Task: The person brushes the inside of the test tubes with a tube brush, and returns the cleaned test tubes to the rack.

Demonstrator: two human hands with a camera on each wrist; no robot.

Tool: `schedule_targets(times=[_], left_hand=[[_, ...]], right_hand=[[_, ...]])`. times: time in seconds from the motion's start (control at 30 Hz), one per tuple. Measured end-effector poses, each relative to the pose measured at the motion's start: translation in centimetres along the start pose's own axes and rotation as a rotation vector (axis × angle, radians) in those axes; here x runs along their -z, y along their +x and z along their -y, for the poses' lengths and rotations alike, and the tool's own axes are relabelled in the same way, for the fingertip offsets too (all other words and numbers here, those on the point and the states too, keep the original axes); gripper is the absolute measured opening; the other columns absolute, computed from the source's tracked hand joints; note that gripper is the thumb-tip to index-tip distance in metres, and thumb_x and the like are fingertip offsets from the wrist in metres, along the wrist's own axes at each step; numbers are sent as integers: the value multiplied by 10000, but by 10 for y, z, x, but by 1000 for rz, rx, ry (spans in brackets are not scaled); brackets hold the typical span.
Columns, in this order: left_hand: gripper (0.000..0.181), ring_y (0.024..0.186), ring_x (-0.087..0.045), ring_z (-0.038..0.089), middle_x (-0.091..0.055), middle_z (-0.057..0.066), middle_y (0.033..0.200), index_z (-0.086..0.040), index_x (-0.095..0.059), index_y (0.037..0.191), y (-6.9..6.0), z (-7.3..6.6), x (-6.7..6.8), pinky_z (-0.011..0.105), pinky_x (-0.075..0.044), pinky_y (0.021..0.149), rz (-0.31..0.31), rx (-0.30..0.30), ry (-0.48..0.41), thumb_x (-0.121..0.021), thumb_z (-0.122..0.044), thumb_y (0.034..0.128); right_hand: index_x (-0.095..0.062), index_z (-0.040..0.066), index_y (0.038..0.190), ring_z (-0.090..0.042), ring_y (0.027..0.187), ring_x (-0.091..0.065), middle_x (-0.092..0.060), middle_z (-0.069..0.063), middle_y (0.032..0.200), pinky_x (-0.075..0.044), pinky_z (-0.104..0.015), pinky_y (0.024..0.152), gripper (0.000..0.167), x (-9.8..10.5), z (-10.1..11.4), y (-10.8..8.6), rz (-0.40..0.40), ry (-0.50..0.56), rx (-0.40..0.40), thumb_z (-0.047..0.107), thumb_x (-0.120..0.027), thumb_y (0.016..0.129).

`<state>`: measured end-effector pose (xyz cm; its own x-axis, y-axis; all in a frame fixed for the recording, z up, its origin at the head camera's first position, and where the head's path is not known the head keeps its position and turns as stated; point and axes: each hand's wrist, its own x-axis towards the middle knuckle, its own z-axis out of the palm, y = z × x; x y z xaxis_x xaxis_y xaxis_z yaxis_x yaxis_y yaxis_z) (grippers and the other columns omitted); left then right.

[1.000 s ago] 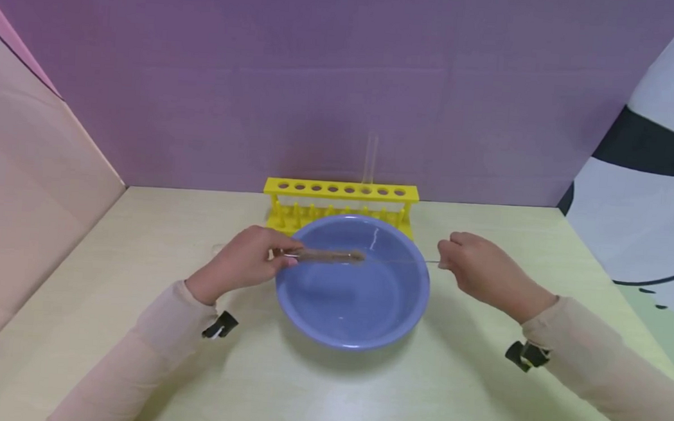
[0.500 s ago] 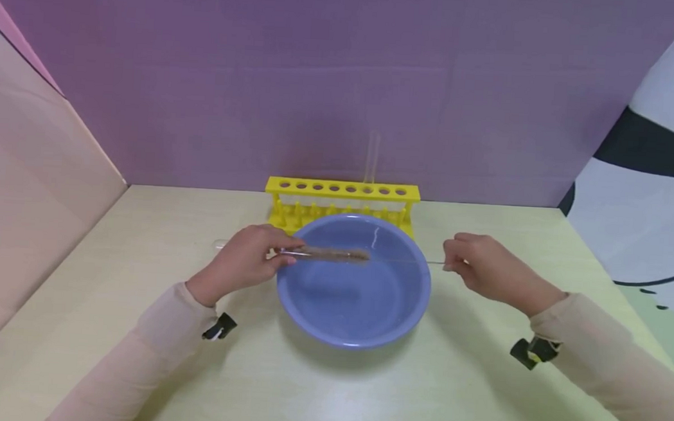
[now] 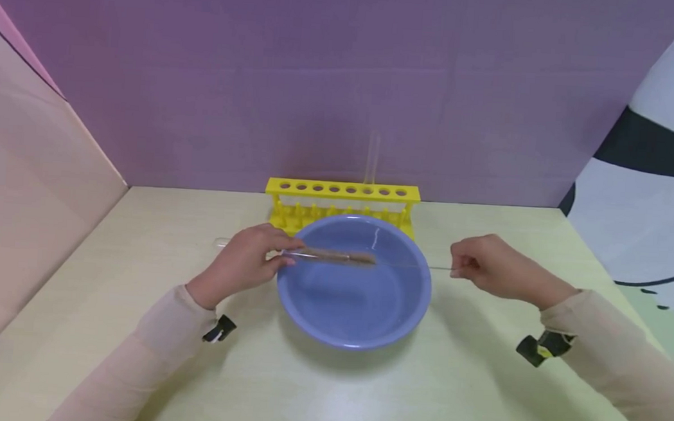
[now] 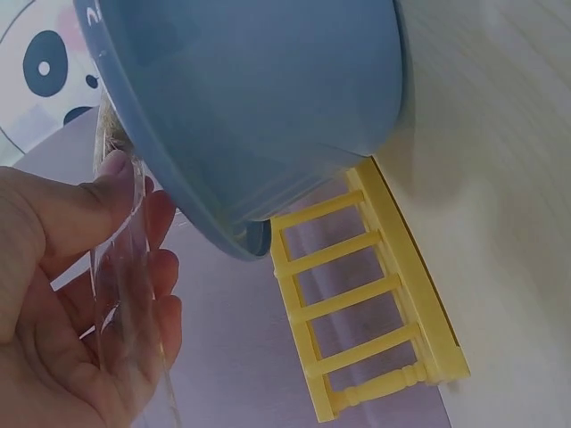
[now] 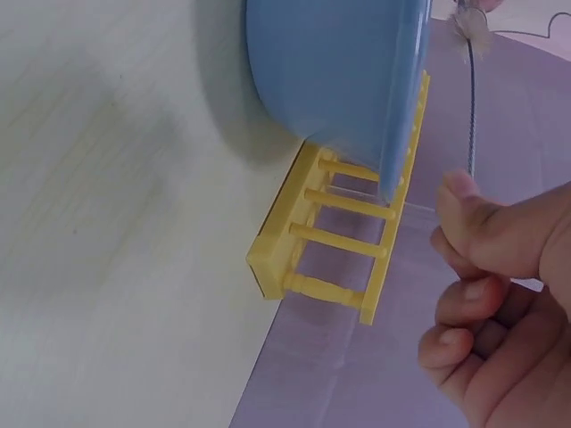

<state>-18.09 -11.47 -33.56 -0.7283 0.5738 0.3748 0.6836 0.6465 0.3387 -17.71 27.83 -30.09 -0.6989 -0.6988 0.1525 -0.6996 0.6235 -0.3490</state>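
Observation:
A clear glass test tube (image 4: 125,294) lies in my left hand (image 3: 247,258), thumb and fingers wrapped around it; its mouth points right, over the blue basin (image 3: 352,345). The bristles of a test tube brush (image 3: 334,257) fill the open end, with a tuft sticking out past the rim. My right hand (image 3: 487,265) pinches the brush's thin twisted wire handle (image 5: 472,116) between thumb and forefinger, to the right of the basin. Tube and brush are roughly level above the basin. The rounded tube end shows left of my left hand.
Behind the basin stands a yellow test tube rack (image 3: 343,190) with a row of holes and pegs. Another clear test tube (image 3: 372,158) stands upright in it. The light wooden table (image 3: 325,396) ends at a purple backdrop (image 3: 344,88).
My right hand has moved slightly to the right, drawing the brush a little further out of the tube. My left hand has stayed almost in place.

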Motion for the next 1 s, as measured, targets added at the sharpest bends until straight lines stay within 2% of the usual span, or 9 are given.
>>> schedule_targets(times=[0.2, 0.6, 0.77, 1.0], left_hand=[[301, 802, -591, 179, -710, 18, 961, -101, -716, 1080, -1, 1, -1, 308, -469, 652, -4, -18, 31, -762, -97, 783], [310, 788, -566, 151, -712, 4, 956, -115, -725, 1061, -3, 3, 1, 282, -470, 636, -45, -29, 46, -783, -89, 757], [319, 777, -554, 149, -713, 5, 961, -109, -727, 1055, -3, 4, 1, 281, -468, 630, -57, -29, 53, -790, -73, 745], [329, 778, -552, 150, -714, 7, 968, -110, -727, 1057, -3, 6, 0, 281, -464, 631, -62, -23, 56, -796, -71, 737]], right_hand=[[-561, 168, 688, 26, 565, -394, -451, 174, 619, -402, -206, 517, 267, 4, -6, 1, 61, 63, 21, -28, -712, 790], [-572, 151, 718, -2, 562, -395, -445, 138, 619, -394, -214, 528, 198, 9, -9, -3, 143, 160, -77, 50, -691, 839], [-572, 151, 727, -7, 570, -402, -441, 133, 628, -392, -217, 532, 190, 10, -11, -5, 146, 187, -91, 54, -686, 845], [-570, 182, 734, 20, 567, -385, -456, 153, 637, -382, -209, 502, 229, 8, -15, -9, 84, 183, -27, 9, -677, 839]])
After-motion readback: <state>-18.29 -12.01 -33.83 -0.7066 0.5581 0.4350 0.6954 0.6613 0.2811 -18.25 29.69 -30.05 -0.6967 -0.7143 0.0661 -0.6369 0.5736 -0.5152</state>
